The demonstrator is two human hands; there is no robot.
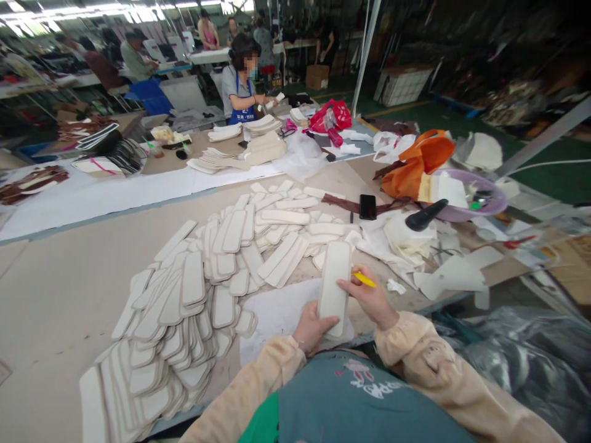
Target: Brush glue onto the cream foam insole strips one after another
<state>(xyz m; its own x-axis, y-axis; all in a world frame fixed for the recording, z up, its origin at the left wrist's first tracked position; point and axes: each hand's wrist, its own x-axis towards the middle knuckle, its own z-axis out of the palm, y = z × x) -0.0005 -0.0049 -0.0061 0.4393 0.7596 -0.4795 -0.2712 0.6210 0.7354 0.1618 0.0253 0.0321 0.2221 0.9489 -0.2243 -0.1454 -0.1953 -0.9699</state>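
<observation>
My left hand (313, 327) grips the near end of a long cream rounded strip (334, 280), holding it up over the table's front edge. My right hand (369, 298) is closed round a yellow pen-like tool (364, 279), with its thumb resting on the strip's right side. A white sheet (277, 317) lies on the table just under my hands. To the left, many similar cream strips (194, 307) are spread in overlapping rows across the table (60, 301).
A black phone (367, 207), a black handle (425, 216), a purple basin (489, 206), an orange bag (415, 163) and white scraps (443, 274) lie at the right. A person in a blue apron (240, 86) works at the far table; others stand behind.
</observation>
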